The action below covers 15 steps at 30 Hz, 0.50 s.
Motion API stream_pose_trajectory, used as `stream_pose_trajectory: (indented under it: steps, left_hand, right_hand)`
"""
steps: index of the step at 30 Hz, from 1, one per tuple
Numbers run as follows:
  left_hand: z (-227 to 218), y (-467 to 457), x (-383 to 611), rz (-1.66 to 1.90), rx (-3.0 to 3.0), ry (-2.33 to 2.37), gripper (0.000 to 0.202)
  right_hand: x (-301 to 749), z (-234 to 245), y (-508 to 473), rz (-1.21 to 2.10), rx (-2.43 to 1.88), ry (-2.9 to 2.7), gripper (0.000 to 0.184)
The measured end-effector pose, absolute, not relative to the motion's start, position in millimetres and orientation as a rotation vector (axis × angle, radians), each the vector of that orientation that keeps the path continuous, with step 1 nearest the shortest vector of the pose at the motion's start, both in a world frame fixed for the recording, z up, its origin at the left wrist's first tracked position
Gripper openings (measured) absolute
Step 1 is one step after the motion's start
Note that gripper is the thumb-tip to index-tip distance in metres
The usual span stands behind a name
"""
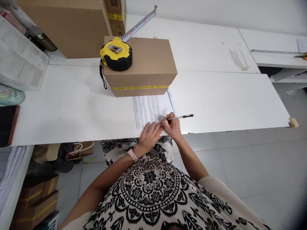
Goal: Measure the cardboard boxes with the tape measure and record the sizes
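A sheet of paper [165,103] with columns of small handwriting lies near the front edge of the white table. My right hand [172,125] is closed around a pen [181,117], its tip side by the lower part of the writing. My left hand [150,135] lies flat with fingers stretched over the sheet's bottom edge, close beside my right. Behind the paper stands a brown cardboard box [144,75] with yellow tape, covering the sheet's far end. On top of the box sits a yellow and black tape measure [117,54], its blade [139,25] extended toward the back.
A large cardboard box [72,28] stands at the back left, next to a white carton [20,57]. A dark, brown-edged object [8,124] lies at the table's left end. A beige piece [293,122] is on the right front corner. Bags [76,151] sit below the table.
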State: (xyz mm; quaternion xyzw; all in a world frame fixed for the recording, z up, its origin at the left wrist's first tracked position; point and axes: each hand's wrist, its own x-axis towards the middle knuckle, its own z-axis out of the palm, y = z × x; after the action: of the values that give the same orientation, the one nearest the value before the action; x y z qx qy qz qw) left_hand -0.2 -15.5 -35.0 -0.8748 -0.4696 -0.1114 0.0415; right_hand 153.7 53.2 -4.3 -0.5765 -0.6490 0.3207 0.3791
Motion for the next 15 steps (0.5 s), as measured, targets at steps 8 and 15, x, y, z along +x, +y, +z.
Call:
stream_pose_trajectory:
  steps: [8, 15]
  left_hand:
    - [-35.2, -15.7, -0.3, -0.348, -2.662, -1.427, 0.053]
    - [-34.3, -15.6, -0.5, -0.343, -2.678, -1.436, 0.054]
  right_hand:
    - [153.3, -4.0, 53.7, 0.83, -1.47, -1.645, 0.018]
    - [155.1, -6.5, 55.0, 0.784, -1.479, -1.642, 0.017]
